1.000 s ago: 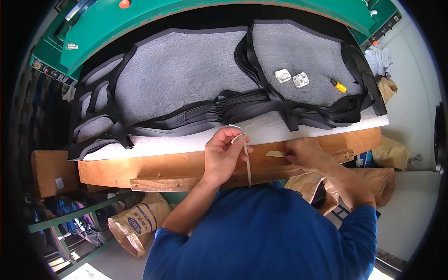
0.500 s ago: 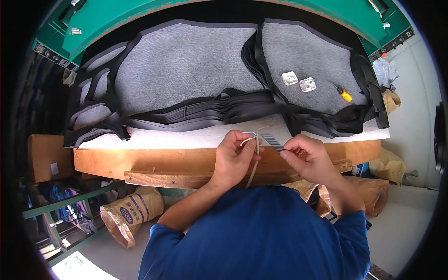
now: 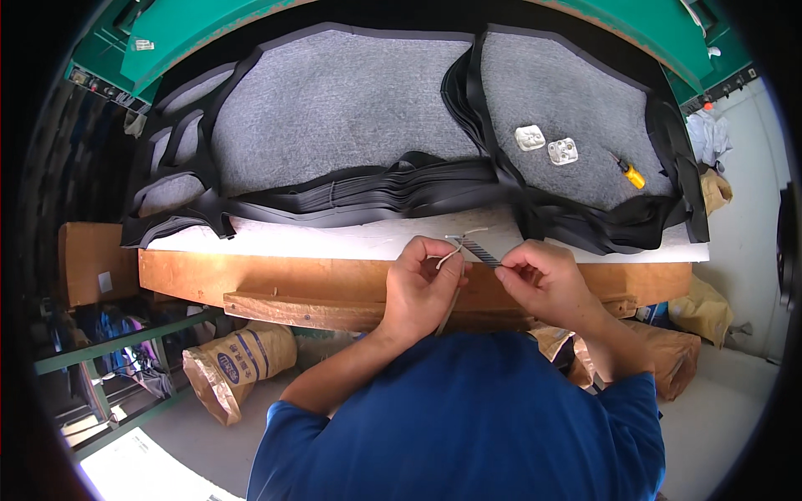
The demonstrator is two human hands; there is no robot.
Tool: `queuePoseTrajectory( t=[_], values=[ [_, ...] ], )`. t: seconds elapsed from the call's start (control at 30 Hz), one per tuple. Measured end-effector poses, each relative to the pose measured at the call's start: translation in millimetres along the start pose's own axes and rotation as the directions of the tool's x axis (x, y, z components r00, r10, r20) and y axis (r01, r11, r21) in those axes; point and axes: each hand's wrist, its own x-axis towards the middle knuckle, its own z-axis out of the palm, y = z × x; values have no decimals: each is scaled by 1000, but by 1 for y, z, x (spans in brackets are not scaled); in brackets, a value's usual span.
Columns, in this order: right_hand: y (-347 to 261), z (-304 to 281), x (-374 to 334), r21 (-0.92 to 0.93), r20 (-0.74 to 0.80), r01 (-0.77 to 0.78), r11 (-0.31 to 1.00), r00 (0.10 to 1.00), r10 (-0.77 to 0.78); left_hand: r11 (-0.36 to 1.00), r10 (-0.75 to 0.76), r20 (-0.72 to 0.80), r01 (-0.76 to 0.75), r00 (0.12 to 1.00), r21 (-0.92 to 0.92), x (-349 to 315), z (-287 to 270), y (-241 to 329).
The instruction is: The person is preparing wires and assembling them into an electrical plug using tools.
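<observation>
Between the fingertips of my left hand is a thin pale electrical cable; its split wire ends stick out above the thumb. My right hand pinches a flat, slim strip with slanting lines, which looks like a snap-off knife blade. The blade's far end lies against or just beside the wires; contact is hard to tell. Beyond my hands, two white casing halves and a screwdriver with a yellow handle lie on grey felt-like material.
Black-edged grey panels are stacked on a white-topped wooden bench, under green machinery. Paper sacks stand below at both sides. A cardboard box is at the left.
The blade has turned and come in against or close to the wire ends. Both hands stay closed in nearly the same place, while the view has shifted slightly.
</observation>
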Motion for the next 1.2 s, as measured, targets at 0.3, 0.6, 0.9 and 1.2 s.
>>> queuePoseTrajectory(
  t=[0.3, 0.6, 0.9, 1.2],
  values=[
    [-1, 12, -2, 139, -15, -80, 987, 996, 83, 993, 56, -14, -54, 998, 109, -6, -2, -4],
    [1, 21, 3, 137, -42, -25, 990, 999, 32, 931, 304, 3, -298, 953, 211, -8, 1, -15],
    [23, -26, -21, 182, 106, -202, 962, 977, 185, 998, -49, -69, 45, 996, -52, -1, -19, -1],
    [27, -29, -23, -402, 242, 153, 903, 969, -57, 988, -143, -33, 141, 989, -59, 6, -22, 9]
  ],
)
